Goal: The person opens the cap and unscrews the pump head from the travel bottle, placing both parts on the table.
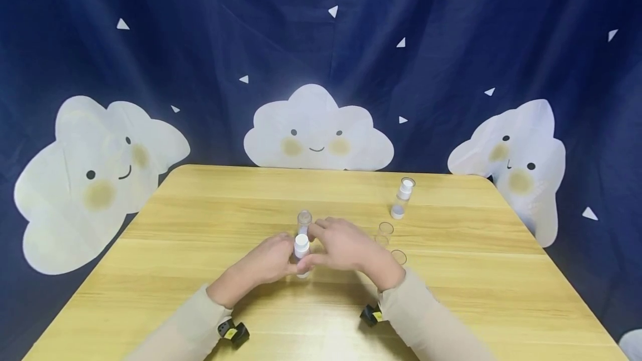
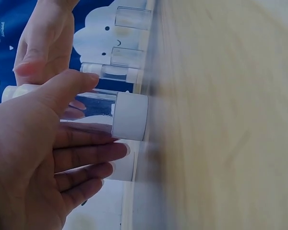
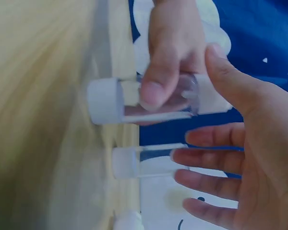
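Note:
An upright clear bottle with a white base [image 2: 130, 116] and a white top [image 1: 302, 243] stands on the table between the two hands. My left hand [image 1: 271, 258] holds it by its clear body, with the thumb laid across it in the right wrist view. Close around the bottle's upper part, my right hand [image 1: 346, 247] has its fingers loosely extended and apart, holding nothing; in the right wrist view a gap shows between its fingers and the body. Just behind stands a second clear bottle [image 1: 304, 219], also with a white base [image 3: 124, 163], partly hidden by the hands.
Farther back on the right stands a clear bottle [image 1: 399, 205] with white top and base. Several clear open cylinders, probably caps, stand right of the right hand, one being a clear cylinder [image 2: 133, 17]. The wooden table [image 1: 220, 194] ends at a dark blue cloud-patterned curtain [image 1: 210, 43].

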A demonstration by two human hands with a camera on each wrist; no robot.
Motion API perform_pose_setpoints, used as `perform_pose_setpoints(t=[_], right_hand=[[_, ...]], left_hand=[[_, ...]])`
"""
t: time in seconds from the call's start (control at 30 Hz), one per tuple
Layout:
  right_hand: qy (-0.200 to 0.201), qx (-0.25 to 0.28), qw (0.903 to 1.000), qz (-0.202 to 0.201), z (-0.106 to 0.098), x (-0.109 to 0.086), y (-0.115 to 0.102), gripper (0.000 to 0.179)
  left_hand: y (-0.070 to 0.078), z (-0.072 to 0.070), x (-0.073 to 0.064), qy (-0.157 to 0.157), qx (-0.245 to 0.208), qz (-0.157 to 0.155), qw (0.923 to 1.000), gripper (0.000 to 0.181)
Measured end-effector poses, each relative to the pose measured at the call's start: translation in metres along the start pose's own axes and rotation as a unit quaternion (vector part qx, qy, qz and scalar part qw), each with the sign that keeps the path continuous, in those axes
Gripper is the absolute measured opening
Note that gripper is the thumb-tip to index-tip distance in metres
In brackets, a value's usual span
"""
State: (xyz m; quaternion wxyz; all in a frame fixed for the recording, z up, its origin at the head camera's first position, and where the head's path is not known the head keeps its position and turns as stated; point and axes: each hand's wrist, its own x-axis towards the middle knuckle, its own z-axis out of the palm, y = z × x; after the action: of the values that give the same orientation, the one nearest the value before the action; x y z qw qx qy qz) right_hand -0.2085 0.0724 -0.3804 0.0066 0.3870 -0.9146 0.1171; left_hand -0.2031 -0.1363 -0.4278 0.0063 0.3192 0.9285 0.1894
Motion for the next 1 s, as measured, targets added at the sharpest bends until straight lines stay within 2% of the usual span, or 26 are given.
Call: perform_pose_setpoints(t=[0.2, 0.37, 0.5, 0.67, 1.0], right_hand=[[0.043, -0.054, 0.9976, 0.01, 0.01, -0.002, -0.007, 0.07], [0.068, -0.069, 0.9953, 0.012, 0.015, -0.002, -0.009, 0.071], [0.07, -0.073, 0.9948, 0.013, 0.017, -0.003, -0.011, 0.073], [0.073, -0.083, 0.9938, 0.012, 0.019, -0.002, -0.014, 0.073], [0.106, -0.1, 0.9893, 0.002, 0.024, 0.0, -0.02, 0.06]], left_hand=[[0.001, -0.001, -0.002, 0.014, 0.04, 0.014, 0.999, 0.038], [0.001, -0.002, -0.002, 0.029, 0.096, 0.034, 0.9943, 0.034], [0.002, -0.003, -0.002, 0.037, 0.128, 0.045, 0.99, 0.037], [0.002, -0.003, -0.002, 0.045, 0.133, 0.054, 0.9886, 0.035], [0.001, -0.003, -0.002, 0.051, 0.135, 0.084, 0.9859, 0.031]])
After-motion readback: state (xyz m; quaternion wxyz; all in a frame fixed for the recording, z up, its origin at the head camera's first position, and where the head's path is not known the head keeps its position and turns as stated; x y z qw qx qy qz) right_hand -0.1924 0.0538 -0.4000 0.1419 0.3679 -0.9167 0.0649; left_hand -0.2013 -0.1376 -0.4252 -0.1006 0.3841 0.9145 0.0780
